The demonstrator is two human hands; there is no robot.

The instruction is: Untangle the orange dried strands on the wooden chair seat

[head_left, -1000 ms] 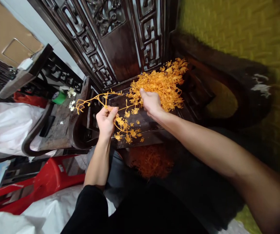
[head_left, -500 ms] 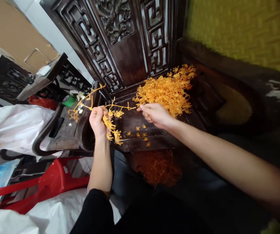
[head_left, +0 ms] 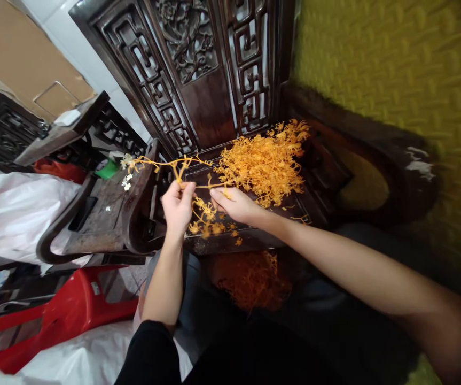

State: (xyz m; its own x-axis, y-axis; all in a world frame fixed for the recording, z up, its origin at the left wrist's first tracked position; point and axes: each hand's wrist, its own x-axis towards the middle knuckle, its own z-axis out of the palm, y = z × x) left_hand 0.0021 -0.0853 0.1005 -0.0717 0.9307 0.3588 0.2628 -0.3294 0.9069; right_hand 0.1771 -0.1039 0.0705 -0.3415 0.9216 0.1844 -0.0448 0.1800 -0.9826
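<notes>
The left hand point(head_left: 179, 206) pinches an orange branched stem point(head_left: 180, 170) between thumb and fingers, above the left part of the carved wooden chair point(head_left: 214, 115). The right hand point(head_left: 232, 204) has its thumb and fingers closed on a thin shoot point(head_left: 203, 186), which runs between both hands. To the right, a heap of orange sprigs point(head_left: 264, 163) lies on the seat. Lower and nearer, a reddish tangle point(head_left: 252, 283) is perhaps more stems; the shadow makes it unclear.

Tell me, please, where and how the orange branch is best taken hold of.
I'd pinch the orange branch by its thicker stem, coming from the near side, since its forks meet there while thinner twigs spread left and right beyond.
</notes>
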